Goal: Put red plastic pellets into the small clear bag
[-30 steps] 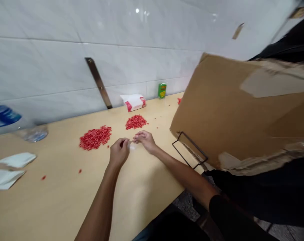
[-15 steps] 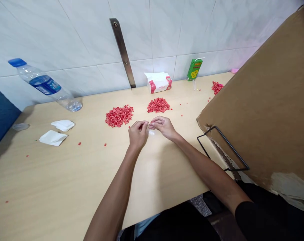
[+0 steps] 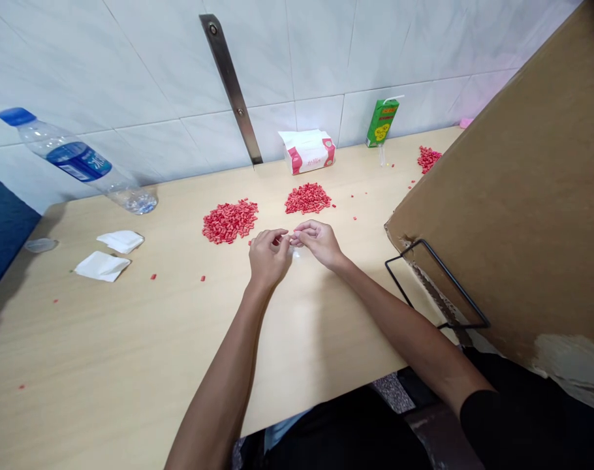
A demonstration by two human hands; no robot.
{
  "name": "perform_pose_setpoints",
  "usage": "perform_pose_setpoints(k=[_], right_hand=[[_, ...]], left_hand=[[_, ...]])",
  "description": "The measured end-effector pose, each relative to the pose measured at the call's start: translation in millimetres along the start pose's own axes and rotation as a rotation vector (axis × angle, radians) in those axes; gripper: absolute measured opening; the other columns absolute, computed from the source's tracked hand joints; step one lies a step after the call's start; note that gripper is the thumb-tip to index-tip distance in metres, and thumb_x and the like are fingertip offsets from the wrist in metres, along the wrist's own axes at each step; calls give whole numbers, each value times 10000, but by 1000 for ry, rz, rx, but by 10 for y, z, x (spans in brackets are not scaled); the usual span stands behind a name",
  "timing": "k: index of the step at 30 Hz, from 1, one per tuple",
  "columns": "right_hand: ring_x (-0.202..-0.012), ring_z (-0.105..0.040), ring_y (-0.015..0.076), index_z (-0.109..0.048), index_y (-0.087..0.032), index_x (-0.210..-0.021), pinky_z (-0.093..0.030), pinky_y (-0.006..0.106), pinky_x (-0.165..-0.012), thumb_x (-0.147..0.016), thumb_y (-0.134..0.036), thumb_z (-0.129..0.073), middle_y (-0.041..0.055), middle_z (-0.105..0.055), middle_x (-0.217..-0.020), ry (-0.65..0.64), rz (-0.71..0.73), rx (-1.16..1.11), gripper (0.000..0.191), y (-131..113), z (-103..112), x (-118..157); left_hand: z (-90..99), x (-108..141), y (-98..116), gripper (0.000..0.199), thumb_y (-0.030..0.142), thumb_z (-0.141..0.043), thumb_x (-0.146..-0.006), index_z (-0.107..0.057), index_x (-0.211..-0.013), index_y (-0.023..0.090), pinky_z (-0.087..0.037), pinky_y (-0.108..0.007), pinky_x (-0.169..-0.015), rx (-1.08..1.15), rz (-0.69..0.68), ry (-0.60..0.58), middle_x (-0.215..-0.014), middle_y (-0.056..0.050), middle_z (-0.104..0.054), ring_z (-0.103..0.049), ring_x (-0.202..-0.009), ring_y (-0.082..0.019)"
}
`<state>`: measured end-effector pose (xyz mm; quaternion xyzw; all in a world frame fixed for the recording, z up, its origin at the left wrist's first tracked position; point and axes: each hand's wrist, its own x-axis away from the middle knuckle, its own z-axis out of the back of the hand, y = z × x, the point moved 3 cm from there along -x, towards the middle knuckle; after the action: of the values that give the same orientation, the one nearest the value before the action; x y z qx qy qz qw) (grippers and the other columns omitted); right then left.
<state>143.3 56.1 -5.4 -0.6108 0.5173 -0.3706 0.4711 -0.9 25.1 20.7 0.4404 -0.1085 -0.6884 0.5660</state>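
Fingers (image 3: 280, 236) of both hands were curled closed, tips meeting at a small clear scrap (image 3: 295, 252), perhaps plastic film, though whether they gripped it could not be told. The scrap lay at twelve o'clock from the wrists, close above the desk (image 3: 130, 339). Risk: a slip of the pinch could drop it or flick it toward the red pellets (image 3: 229, 220) at eleven o'clock, scattering them. Left hand (image 3: 267, 258) and right hand (image 3: 319, 243) were raised, forearms converging.

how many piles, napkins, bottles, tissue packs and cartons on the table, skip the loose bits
red pellet piles: 3
white paper napkins: 2
plastic water bottle: 1
tissue pack: 1
green drink carton: 1
total: 8
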Motion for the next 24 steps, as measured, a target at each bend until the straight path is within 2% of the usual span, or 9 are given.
perform_pose_setpoints(k=[3,6,14,24], right_hand=[[-692,-691,148,-634,-151,-852,-569,271,-695,-731,-358,-754,25,-698,-743,7,19,49,267,8,1,9],[-691,-686,153,-634,-153,-846,-571,279,-689,-736,-353,-742,23,-690,-735,2,41,53,253,5,-2,13],[-669,-689,148,-610,-146,-821,-577,278,-692,-699,-320,-747,12,-678,-701,-6,4,-16,253,-4,-30,5],[-664,-691,147,-607,-153,-813,-589,285,-705,-682,-335,-784,10,-683,-692,-15,-19,-8,286,-25,-31,18]], left_hand=[[-18,22,48,269,316,-593,-890,-706,-1084,166,-451,-347,-839,-77,-72,-2,-872,-61,-689,-617,-829,-201],[-39,35,51,293,308,-583,-906,-694,-1138,167,-458,-349,-847,-85,-108,-28,-905,-67,-705,-630,-861,-205],[-28,34,23,265,265,-537,-915,-734,-1064,168,-492,-335,-851,8,-108,-9,-968,-70,-726,-662,-899,-192],[-36,32,-10,255,284,-559,-925,-748,-1049,165,-520,-318,-830,46,-122,-9,-954,-67,-738,-681,-872,-180]])
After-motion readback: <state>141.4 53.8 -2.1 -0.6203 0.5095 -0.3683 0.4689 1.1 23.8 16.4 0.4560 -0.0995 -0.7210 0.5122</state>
